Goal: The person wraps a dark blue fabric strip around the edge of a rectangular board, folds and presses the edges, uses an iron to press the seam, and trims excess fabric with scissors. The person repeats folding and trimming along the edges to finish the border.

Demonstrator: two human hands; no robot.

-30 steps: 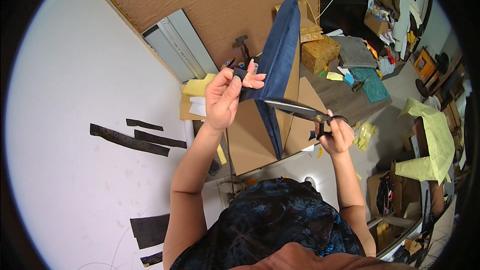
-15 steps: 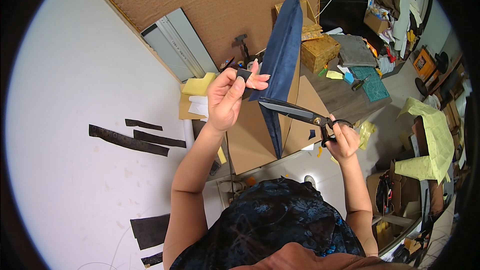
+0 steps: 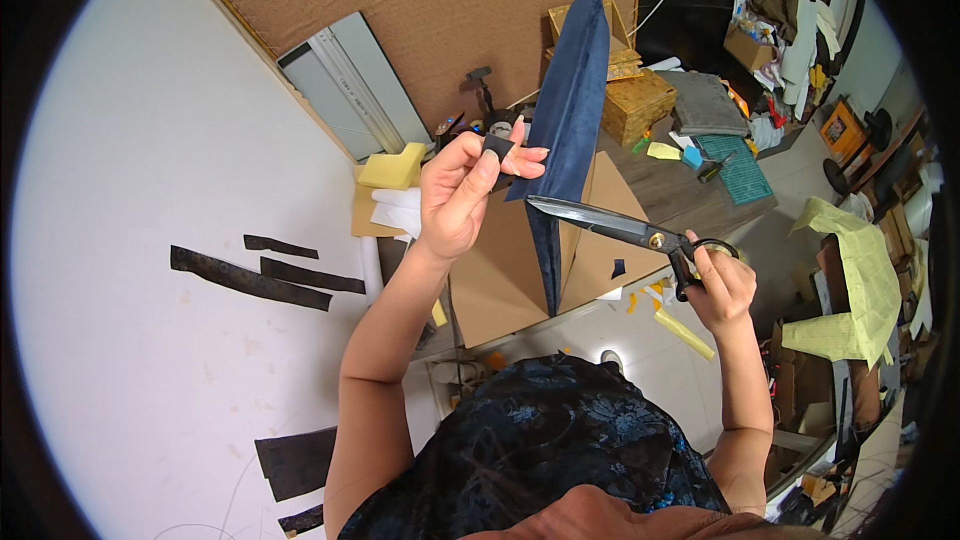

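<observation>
Between the thumb and forefinger of my left hand [image 3: 462,185] is a small black strip [image 3: 498,146]. The other fingers of that hand reach out beside a tall navy fabric-covered panel [image 3: 568,100]. My right hand [image 3: 722,285] grips large scissors [image 3: 610,222] by their black handles. Their blades point left, tips at the lower edge of the navy fabric; whether they touch it I cannot tell. Below, a narrow navy fold tapers to a point over brown board [image 3: 495,275]. A small navy scrap [image 3: 618,268] lies on the board to the right.
Black strips [image 3: 250,278] lie on the white surface at left. A paper trimmer [image 3: 350,85] leans behind, near a yellow foam piece [image 3: 392,168] and a hammer [image 3: 482,80]. Wooden boxes [image 3: 638,105] and a green cutting mat [image 3: 735,170] are at the back right. Yellow paper [image 3: 850,280] hangs at right.
My right hand has moved right with the scissors, whose tips stay close to the navy fabric. My left hand has shifted slightly right, the black strip still pinched in it.
</observation>
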